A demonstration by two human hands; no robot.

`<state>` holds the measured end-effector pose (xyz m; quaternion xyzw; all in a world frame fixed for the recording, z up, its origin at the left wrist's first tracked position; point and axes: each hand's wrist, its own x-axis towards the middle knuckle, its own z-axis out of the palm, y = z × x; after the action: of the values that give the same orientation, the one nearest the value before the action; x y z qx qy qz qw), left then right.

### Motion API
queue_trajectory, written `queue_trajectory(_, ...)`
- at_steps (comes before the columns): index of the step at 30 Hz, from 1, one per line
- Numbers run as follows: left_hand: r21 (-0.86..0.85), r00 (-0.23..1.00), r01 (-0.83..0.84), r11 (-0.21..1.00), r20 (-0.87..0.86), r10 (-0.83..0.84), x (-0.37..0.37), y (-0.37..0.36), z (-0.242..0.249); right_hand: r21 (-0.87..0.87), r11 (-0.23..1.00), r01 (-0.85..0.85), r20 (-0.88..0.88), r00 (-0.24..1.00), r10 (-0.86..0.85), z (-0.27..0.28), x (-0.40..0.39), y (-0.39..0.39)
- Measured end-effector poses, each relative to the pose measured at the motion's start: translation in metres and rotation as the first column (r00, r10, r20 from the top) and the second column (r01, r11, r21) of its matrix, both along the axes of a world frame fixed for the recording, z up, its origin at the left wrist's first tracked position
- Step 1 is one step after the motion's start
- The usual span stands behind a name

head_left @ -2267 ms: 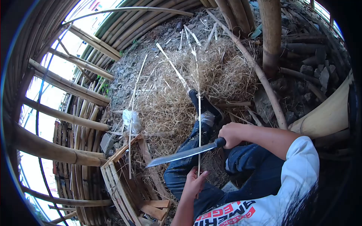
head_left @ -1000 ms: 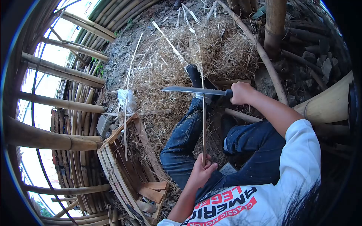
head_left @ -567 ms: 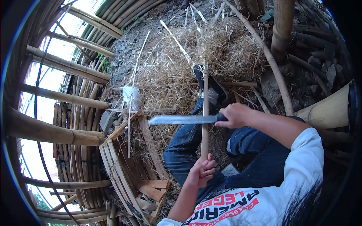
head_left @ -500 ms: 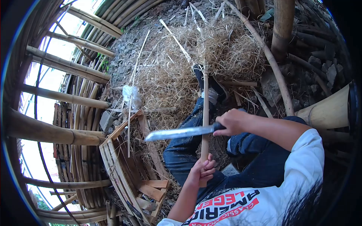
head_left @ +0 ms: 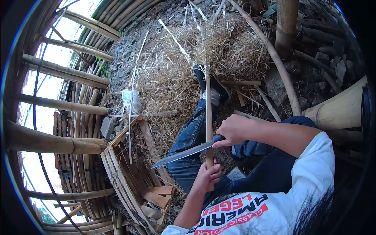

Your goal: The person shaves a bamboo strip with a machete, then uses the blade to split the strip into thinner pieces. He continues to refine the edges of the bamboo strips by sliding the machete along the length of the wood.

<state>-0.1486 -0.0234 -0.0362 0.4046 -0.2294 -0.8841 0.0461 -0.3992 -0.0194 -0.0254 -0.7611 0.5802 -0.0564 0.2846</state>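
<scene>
In the head view, the left hand (head_left: 208, 175) has its fingers wrapped round the near end of a long pale strip (head_left: 209, 113); the strip runs away from the person, between the bent legs and over the dark shoe (head_left: 200, 78); the right hand (head_left: 232, 131) is closed round the handle of a knife (head_left: 182, 154); the blade crosses the strip just beyond the left hand, its tip slanting out to the left over the jeans (head_left: 188, 135); I cannot tell whether the edge bites in; shavings (head_left: 164, 96) spread around the shoe; a wooden crate (head_left: 117, 178) stands left of the knees, near a plastic bag (head_left: 132, 101).
</scene>
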Motion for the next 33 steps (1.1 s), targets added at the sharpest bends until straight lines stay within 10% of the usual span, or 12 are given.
queue_trajectory(15, 0.089, 0.984, -0.037, 0.995, -0.169, 0.052, 0.007, 0.004, -0.003, 0.053, 0.952, 0.302, 0.005, 0.953, -0.303, -0.021, -0.038, -0.018)
queue_trajectory(26, 0.143, 0.984, -0.057, 0.988, -0.159, 0.080, 0.018, -0.001, -0.003, 0.050, 0.999, -0.009, 0.040, 0.999, 0.007, -0.005, 0.013, 0.007)
queue_trajectory(33, 0.101, 0.993, -0.021, 0.995, -0.114, 0.033, 0.019, 0.010, 0.003, 0.029, 0.946, 0.322, -0.092, 0.944, -0.318, -0.027, -0.044, -0.017)
